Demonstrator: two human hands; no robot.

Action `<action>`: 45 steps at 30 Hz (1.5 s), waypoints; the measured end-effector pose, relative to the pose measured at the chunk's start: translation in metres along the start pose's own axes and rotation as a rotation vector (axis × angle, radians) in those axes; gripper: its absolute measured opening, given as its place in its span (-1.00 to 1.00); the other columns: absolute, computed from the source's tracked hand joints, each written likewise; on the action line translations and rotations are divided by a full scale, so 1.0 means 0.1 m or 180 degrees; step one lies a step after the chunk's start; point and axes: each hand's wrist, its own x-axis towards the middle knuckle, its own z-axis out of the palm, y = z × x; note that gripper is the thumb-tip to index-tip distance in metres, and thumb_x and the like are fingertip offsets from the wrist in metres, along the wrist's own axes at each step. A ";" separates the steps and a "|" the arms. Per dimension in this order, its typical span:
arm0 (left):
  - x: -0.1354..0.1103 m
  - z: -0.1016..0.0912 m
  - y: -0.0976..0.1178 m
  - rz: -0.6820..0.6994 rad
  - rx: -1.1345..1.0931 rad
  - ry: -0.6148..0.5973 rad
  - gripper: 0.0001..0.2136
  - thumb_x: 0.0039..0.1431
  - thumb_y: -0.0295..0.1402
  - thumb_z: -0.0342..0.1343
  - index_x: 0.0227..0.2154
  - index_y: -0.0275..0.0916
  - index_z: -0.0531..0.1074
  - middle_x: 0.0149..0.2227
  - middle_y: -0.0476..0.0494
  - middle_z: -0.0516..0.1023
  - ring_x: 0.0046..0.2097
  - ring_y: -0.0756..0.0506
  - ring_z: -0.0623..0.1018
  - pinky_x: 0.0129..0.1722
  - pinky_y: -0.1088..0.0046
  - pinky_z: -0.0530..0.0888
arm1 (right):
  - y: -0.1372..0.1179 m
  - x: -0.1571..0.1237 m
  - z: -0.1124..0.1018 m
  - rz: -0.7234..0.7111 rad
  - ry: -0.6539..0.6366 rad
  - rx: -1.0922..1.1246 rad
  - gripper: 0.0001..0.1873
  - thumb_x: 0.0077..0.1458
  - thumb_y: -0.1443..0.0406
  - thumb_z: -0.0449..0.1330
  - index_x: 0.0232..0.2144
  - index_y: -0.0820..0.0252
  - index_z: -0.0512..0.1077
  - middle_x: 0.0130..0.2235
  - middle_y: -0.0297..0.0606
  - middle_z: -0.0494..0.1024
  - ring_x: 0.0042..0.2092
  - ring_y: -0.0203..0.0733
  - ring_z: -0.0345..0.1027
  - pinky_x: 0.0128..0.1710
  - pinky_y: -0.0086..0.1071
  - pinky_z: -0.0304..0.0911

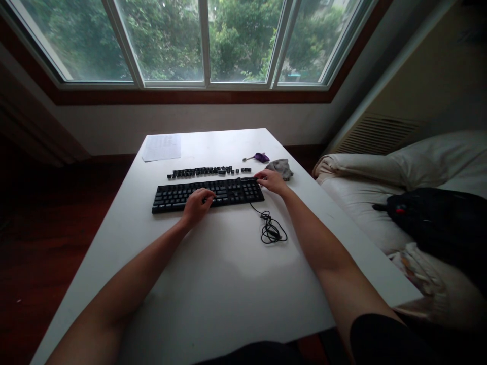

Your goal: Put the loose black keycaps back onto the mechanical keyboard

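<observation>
A black keyboard (178, 195) lies on the white table, some of its keys hidden by my left hand (197, 204). The fingers of that hand are curled together over the middle of the keys; whatever is between them is too small to make out. At the far right corner of the keyboard, my right hand (269, 180) has its fingers closed on the edge. Loose black keycaps (205, 171) lie in uneven rows just behind the keyboard. A crumpled grey cloth (282, 167) sits right beside my right hand.
A purple brush-like item with a pale handle (261, 157) lies behind the keycaps. The coiled black cable (272, 230) rests in front of the keyboard's right end. A paper sheet (162, 147) is at the table's back left. A pale sofa (365, 197) with a black bag stands to the right.
</observation>
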 end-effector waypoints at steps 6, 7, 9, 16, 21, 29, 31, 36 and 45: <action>0.03 -0.01 -0.05 -0.0013 0.0151 -0.0031 -0.86 0.26 -0.36 0.11 -0.30 -0.15 0.58 -0.23 -0.15 0.60 -0.13 -0.20 0.53 -0.08 0.25 0.39 | -0.02 0.02 0.02 -0.0275 -0.0056 -0.0370 -0.75 0.11 0.41 0.25 -0.15 0.21 0.63 -0.18 -0.18 0.59 -0.21 -0.21 0.45 -0.10 -0.32 0.35; 0.03 -0.01 -0.05 -0.0018 0.0153 -0.0033 -0.86 0.26 -0.36 0.11 -0.30 -0.15 0.58 -0.23 -0.15 0.60 -0.13 -0.20 0.53 -0.08 0.25 0.39 | -0.02 0.01 0.02 -0.0304 -0.0067 -0.0404 -0.75 0.11 0.41 0.25 -0.16 0.21 0.63 -0.19 -0.18 0.59 -0.21 -0.21 0.45 -0.09 -0.32 0.35; 0.03 -0.01 -0.06 -0.0021 0.0159 -0.0034 -0.86 0.26 -0.36 0.11 -0.31 -0.15 0.58 -0.22 -0.15 0.61 -0.13 -0.20 0.53 -0.09 0.25 0.39 | -0.03 0.01 0.02 -0.0321 -0.0070 -0.0466 -0.76 0.11 0.42 0.24 -0.17 0.20 0.64 -0.18 -0.18 0.59 -0.20 -0.20 0.45 -0.08 -0.32 0.34; 0.02 -0.01 -0.05 -0.0028 0.0139 -0.0048 -0.86 0.26 -0.35 0.11 -0.31 -0.14 0.58 -0.22 -0.15 0.61 -0.12 -0.20 0.54 -0.12 0.27 0.39 | -0.04 0.00 0.00 0.0022 -0.0119 -0.0227 -0.72 0.06 0.41 0.27 -0.14 0.20 0.59 -0.25 -0.22 0.63 -0.23 -0.20 0.47 -0.11 -0.32 0.34; 0.02 0.00 -0.07 0.0034 0.0225 -0.0049 -0.85 0.27 -0.34 0.10 -0.30 -0.14 0.58 -0.21 -0.15 0.61 -0.13 -0.20 0.53 -0.09 0.25 0.38 | 0.00 -0.03 -0.04 0.0692 -0.0135 0.0562 -0.68 0.08 0.45 0.21 -0.08 0.22 0.46 -0.23 -0.21 0.64 -0.31 -0.25 0.50 -0.23 -0.38 0.38; 0.02 0.02 -0.07 0.0057 0.0229 -0.0064 -0.86 0.25 -0.34 0.11 -0.32 -0.12 0.58 -0.22 -0.14 0.61 -0.13 -0.20 0.52 -0.06 0.24 0.37 | -0.04 -0.01 0.19 0.1298 0.0268 0.0127 -0.73 0.26 0.12 0.13 -0.30 0.20 0.49 -0.33 -0.20 0.61 -0.31 -0.16 0.47 -0.27 -0.34 0.33; 0.02 0.02 -0.08 0.0079 0.0268 -0.0083 -0.86 0.25 -0.33 0.11 -0.32 -0.13 0.58 -0.23 -0.14 0.61 -0.13 -0.20 0.53 -0.06 0.24 0.37 | -0.07 -0.01 0.25 0.1222 0.0375 -0.0235 -0.68 0.25 0.07 0.14 -0.31 0.19 0.51 -0.30 -0.18 0.62 -0.25 -0.13 0.47 -0.21 -0.33 0.30; 0.02 0.02 -0.08 0.0145 0.0333 -0.0142 -0.85 0.26 -0.32 0.10 -0.32 -0.12 0.58 -0.23 -0.15 0.61 -0.13 -0.22 0.54 -0.06 0.22 0.36 | -0.10 -0.03 0.32 0.1260 0.0481 -0.0353 -0.65 0.25 0.04 0.12 -0.22 0.15 0.53 -0.26 -0.19 0.63 -0.23 -0.13 0.46 -0.20 -0.35 0.25; 0.01 0.08 -0.09 0.0135 0.0464 -0.0127 -0.86 0.25 -0.35 0.12 -0.31 -0.11 0.59 -0.24 -0.15 0.61 -0.13 -0.22 0.52 -0.03 0.20 0.33 | -0.12 -0.01 0.31 0.1381 0.0392 -0.0264 -0.70 0.21 0.08 0.17 -0.22 0.18 0.52 -0.23 -0.19 0.62 -0.21 -0.14 0.45 -0.19 -0.37 0.25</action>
